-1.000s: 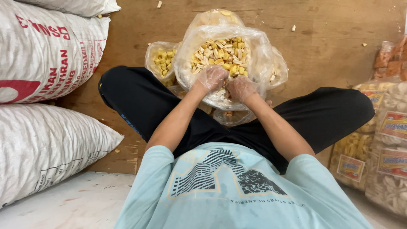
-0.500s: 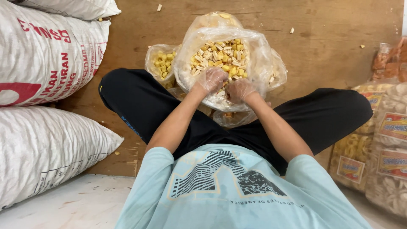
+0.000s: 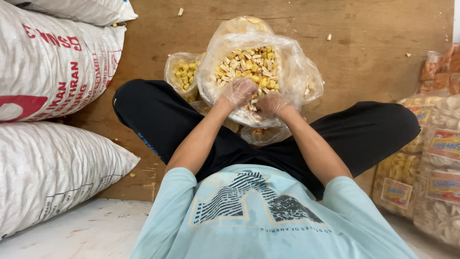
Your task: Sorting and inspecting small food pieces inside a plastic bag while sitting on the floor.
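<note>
White woven sacks (image 3: 52, 76) lay stacked at the left. Beside them a small clear bag (image 3: 181, 74) held yellow snack pieces. The left hand (image 3: 238, 92), in a thin plastic glove, was curled with fingers bent down into the large clear bag (image 3: 297, 67) of pale and yellow snack pieces (image 3: 247, 64), touching them. The right hand (image 3: 270, 104), also gloved, gripped that bag's near rim. Sealed snack packets (image 3: 431, 158) stood at the right.

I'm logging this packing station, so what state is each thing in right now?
Large clear bag: open, full of snack pieces.
Small bag: open, part filled.
Left hand: gloved, in the large bag.
Right hand: gloved, at its rim.
White sacks: closed, stacked.
</note>
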